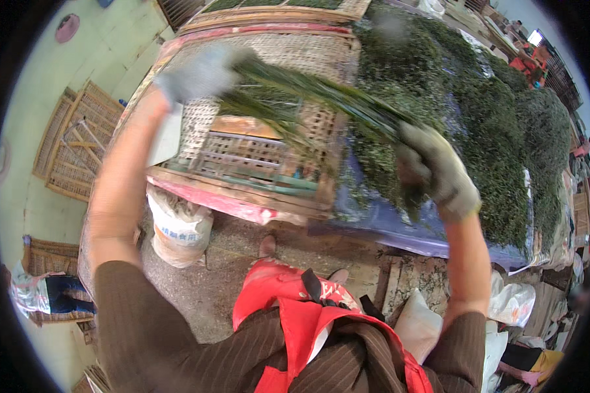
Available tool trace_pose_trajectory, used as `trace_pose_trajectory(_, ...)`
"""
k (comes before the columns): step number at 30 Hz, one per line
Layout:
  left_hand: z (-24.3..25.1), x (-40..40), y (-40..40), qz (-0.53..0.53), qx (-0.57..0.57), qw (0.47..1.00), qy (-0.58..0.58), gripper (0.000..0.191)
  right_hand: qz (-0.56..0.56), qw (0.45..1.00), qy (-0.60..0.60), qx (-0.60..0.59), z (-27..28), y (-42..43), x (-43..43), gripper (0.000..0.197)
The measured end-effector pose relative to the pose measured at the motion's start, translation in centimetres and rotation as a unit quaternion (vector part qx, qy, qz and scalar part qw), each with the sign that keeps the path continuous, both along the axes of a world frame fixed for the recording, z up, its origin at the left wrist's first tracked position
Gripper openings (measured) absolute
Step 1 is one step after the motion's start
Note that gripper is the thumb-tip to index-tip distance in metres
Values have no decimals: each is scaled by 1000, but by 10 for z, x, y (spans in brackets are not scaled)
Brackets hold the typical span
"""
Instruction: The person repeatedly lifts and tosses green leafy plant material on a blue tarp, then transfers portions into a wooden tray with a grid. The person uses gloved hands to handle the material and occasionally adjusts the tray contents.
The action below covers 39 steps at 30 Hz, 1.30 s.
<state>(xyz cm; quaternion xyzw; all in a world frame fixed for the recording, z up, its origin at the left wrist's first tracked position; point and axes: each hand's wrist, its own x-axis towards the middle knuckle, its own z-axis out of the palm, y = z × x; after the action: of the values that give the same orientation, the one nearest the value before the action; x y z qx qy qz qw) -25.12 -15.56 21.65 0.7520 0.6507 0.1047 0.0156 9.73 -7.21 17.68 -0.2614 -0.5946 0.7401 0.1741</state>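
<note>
A long bundle of dark green plant strands [319,91] is stretched between my two gloved hands over the table. My left hand [199,73], in a pale grey glove, is shut on its far-left end and blurred by motion. A looser strand group [265,115] hangs below the bundle near the left hand. My right hand [435,169], in a dirty whitish glove, grips the other end, and a dark clump [414,196] hangs below its fingers. Beneath the bundle lies a woven bamboo tray [275,46]. A perforated frame [243,150] with slats lies on the tray's near part.
Heaps of dark green plant matter [486,152] cover blue sheeting [403,231] on the right. A white sack [179,231] stands under the table's near edge. Woven racks [81,140] lean at the left wall. More bags [418,319] lie at lower right. People are visible far right.
</note>
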Motion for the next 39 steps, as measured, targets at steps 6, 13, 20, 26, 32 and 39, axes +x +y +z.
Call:
trace_pose_trajectory(6, 4, -194, -67, 113, -34, 987, 106, 31, 134, 974, 44, -176, -45, -22, -218, 30)
trace_pose_trajectory(13, -241, -214, -64, 174, -232, 956, 30, 27, 2, 949, -218, -227, -161, -26, -253, 21)
trace_pose_trajectory(20, -221, -232, -81, 139, -237, 958, -78, 55, 5, 912, -233, -338, -198, -4, -223, 19)
trace_pose_trajectory(26, -275, -177, -62, 255, -102, 960, -63, 77, -40, 942, -248, -222, -177, 2, -213, 16)
trace_pose_trajectory(32, -296, -168, -54, 276, -120, 953, -34, 85, -50, 938, -328, 105, -184, 19, -140, 36)
trace_pose_trajectory(39, -291, -194, -73, 252, -45, 929, -266, 58, -152, 953, -218, 145, -151, -23, -170, 31)
